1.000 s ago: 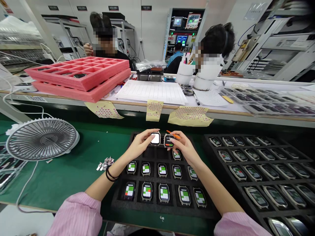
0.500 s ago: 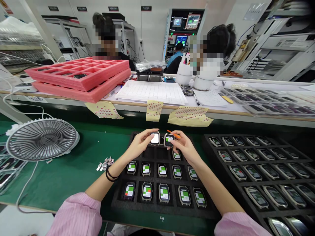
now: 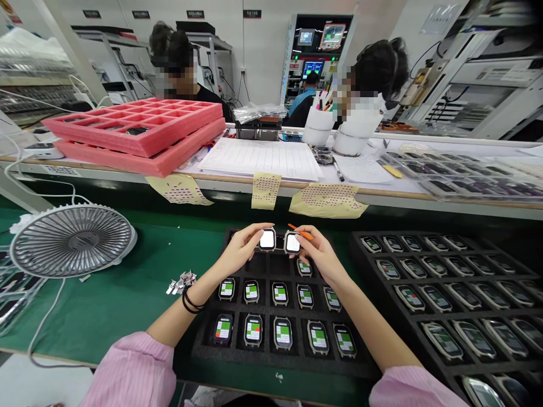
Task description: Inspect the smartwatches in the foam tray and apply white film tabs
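The left hand [image 3: 241,247] and right hand [image 3: 321,254] are close together, each one holding a smartwatch ( [image 3: 267,239], [image 3: 292,243]) above a black foam tray [image 3: 271,362]. The right fingers partly hide an orange object [image 3: 299,231].

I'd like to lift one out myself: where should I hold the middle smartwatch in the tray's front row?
Pinch the smartwatch by its two long case edges, coming straight down from above. It lies screen-up in a pocket of the black foam tray, so the top is open, and this keeps fingers off the screen.
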